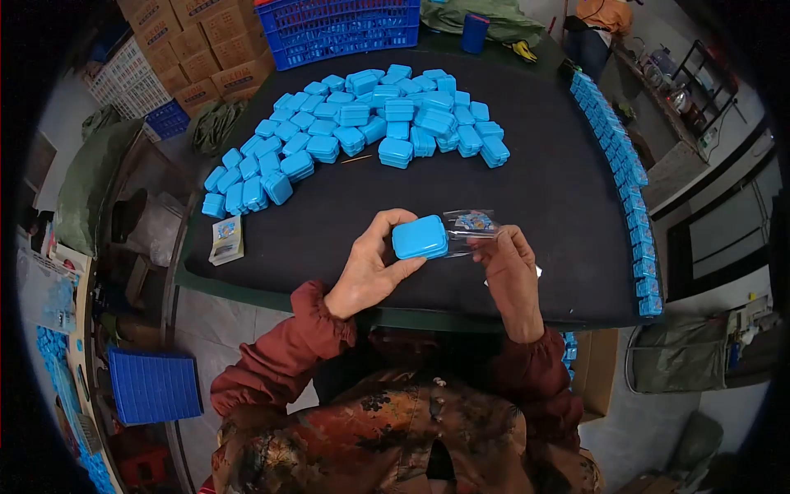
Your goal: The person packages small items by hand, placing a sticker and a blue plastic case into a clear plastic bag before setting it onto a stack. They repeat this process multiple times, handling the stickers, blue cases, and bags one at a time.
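My left hand (370, 265) grips a small blue plastic box (420, 237) with rounded corners, thumb below and fingers behind its left side. In my right hand (512, 276) is a clear plastic bag (471, 234), pinched at its right side, with a colourful printed picture showing on it. The bag's left end lies right at the box's right edge. Both are over the near middle of the dark table (329, 235). Part of a small white piece shows beside my right wrist.
Many similar blue boxes (354, 115) are heaped across the table. A row of printed blue packs (629, 181) lines the right edge. A stack of printed cards (227, 240) lies at the left. Behind stand a blue crate (341, 37) and a blue cup (475, 33); a person (594, 37) is farther back.
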Demonstrator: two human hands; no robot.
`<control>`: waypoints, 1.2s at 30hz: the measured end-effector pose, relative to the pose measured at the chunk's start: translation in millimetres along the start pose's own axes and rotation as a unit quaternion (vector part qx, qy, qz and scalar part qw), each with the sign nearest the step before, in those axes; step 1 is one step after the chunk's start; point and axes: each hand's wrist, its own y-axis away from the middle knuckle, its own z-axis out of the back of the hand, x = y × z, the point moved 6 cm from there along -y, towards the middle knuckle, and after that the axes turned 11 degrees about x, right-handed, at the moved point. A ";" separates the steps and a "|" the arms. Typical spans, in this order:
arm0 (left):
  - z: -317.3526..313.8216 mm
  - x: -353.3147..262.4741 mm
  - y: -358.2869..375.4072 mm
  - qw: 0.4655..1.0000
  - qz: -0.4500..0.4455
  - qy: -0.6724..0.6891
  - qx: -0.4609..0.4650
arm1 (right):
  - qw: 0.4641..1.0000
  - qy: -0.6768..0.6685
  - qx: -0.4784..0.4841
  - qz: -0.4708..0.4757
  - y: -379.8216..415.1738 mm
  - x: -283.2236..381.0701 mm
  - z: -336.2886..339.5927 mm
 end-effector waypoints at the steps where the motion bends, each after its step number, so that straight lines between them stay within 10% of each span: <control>1: -0.8 -1.2 0.2 1.000 -0.015 0.002 0.003 | 1.000 0.017 0.013 0.007 0.8 1.2 -1.5; 17: -20.1 -10.7 4.4 0.977 -0.058 -0.201 0.032 | 0.946 0.313 0.053 -0.067 19.6 9.2 -10.1; 36: -31.6 -10.4 -6.3 0.976 -0.106 -0.191 -0.001 | 0.958 0.267 0.088 -0.056 11.1 10.0 -11.4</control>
